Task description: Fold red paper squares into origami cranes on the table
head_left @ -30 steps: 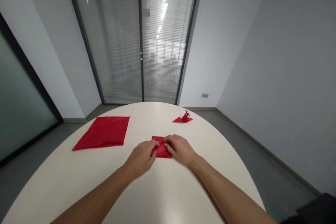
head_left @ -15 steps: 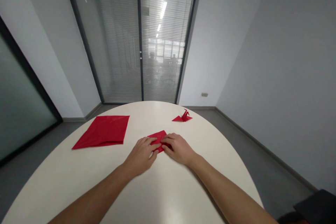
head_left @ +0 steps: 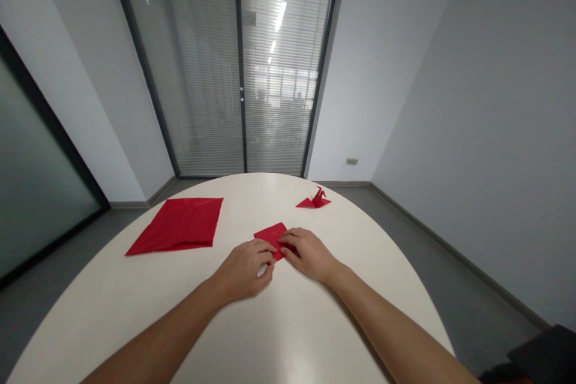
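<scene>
A small folded square of red origami paper (head_left: 270,233) lies on the table between my hands, one corner pointing away from me. My left hand (head_left: 249,267) is at its near left side, with fingers curled and the thumb bent in near the paper's near edge. My right hand (head_left: 310,253) grips the paper's right side between curved fingers and thumb, hiding that corner. Beyond the right hand stands a finished red paper crane (head_left: 316,199) with its wings spread.
Several red paper sheets (head_left: 182,225), or one large folded sheet, lie flat at the left of the round white table (head_left: 256,336). A glass partition with blinds (head_left: 279,132) rises behind the table. A dark object (head_left: 546,354) shows at the lower right.
My left hand has drawn slightly towards me and its fingers have curled in, baring more of the paper's left part. My right hand has stayed nearly in place.
</scene>
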Demonstrator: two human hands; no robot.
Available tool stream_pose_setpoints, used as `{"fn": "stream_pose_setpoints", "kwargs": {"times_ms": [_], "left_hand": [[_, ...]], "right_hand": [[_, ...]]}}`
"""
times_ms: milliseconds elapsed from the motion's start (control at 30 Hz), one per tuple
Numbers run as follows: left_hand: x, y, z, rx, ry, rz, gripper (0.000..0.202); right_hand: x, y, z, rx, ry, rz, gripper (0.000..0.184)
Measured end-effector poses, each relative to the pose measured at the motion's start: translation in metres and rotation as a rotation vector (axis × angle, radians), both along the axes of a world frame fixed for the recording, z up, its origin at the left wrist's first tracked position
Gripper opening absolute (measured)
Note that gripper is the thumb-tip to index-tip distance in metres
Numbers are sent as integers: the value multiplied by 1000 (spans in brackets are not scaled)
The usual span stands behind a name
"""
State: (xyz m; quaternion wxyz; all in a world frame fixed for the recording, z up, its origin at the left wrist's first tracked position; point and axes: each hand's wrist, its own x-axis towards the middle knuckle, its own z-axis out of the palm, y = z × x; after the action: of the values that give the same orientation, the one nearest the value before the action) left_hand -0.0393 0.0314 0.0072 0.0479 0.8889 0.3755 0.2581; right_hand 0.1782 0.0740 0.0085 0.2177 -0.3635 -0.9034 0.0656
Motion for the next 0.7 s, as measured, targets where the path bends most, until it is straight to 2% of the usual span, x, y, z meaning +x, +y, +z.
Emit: {"fn": "stream_pose_setpoints", "kwargs": {"times_ms": [233, 400, 500, 700], "left_hand": [[-6, 0, 3, -39, -23, -46, 19], [-9, 6, -5, -16, -101, -12, 22], [-8, 8, -9, -11, -72, 10, 32], [-7, 7, -10, -29, 24, 53, 36]], "right_hand": [[-2, -1, 1, -10, 9, -29, 31], [3, 0, 1, -58, 15, 94, 33], [5, 0, 1, -99, 19, 127, 34], [3, 1, 4, -53, 74, 152, 19]]}}
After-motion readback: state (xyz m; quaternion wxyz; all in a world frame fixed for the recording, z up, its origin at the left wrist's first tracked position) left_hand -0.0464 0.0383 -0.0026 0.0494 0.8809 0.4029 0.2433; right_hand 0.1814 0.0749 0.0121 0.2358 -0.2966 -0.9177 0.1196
